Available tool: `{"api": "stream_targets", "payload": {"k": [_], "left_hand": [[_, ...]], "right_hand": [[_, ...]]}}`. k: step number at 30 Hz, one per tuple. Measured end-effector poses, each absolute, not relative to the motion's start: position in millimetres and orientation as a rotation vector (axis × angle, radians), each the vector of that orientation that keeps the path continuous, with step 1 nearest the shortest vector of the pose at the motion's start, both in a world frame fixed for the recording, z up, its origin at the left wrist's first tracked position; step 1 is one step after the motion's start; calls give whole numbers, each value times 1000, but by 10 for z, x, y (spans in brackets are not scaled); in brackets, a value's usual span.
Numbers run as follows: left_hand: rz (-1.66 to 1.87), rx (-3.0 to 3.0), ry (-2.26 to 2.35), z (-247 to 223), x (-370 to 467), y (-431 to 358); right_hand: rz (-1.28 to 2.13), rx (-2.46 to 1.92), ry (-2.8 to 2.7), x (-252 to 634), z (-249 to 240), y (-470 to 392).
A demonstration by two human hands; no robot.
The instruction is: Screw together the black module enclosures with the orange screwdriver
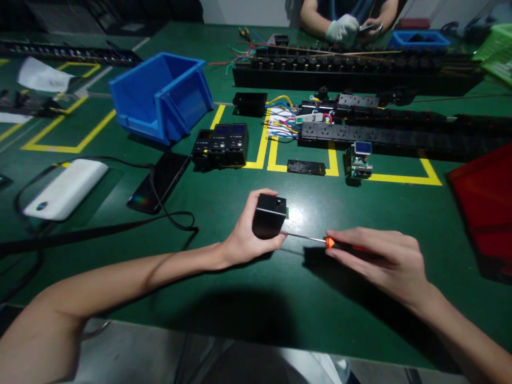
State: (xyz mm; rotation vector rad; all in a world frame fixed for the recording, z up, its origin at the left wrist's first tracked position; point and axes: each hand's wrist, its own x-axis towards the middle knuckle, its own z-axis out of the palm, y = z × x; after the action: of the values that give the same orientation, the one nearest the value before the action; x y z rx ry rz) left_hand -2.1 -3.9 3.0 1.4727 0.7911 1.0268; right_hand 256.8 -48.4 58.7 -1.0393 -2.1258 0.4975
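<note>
My left hand [246, 232] is closed around a small black box-shaped housing [269, 217], with a sliver of green board showing at its right edge. In my right hand [384, 261] is a screwdriver [306, 236] with an orange and dark handle. Its thin shaft points left, and the tip meets the lower right side of the housing near my left thumb. Whether the tip sits in a screw is too small to tell. Beyond my hands lie a flat black cover [306, 167] and a circuit board module with a small screen [361, 160].
Black modules [221, 145] stand by a blue bin [162, 98]. Leftward lie a phone [159, 181], a white power bank [67, 189] and cables. Long black socket strips [360, 133] with loose wires cross the back. A red bin [486, 202] is at right. A co-worker's gloved hand [342, 28] shows opposite.
</note>
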Motion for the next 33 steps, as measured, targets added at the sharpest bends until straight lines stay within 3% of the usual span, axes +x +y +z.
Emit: {"api": "stream_targets", "payload": {"k": [5,9,18,27,33], "left_hand": [[1027,1473,786,28,-18,-37],[1022,1485,786,26,-21,-50],[1104,1508,792,-5,-27,-61],[1123,1605,799,-19,-36,-75],[1056,1585,840,18,-32,-61]], "right_hand": [[19,-889,-2409,2672,491,-479],[-21,-867,-2437,2684,481,-483],[529,-1033,-2166,2554,533,-531],[1480,-1438,-1686,2495,639,-432],[1280,-1468,-1783,2503,642,-455]]}}
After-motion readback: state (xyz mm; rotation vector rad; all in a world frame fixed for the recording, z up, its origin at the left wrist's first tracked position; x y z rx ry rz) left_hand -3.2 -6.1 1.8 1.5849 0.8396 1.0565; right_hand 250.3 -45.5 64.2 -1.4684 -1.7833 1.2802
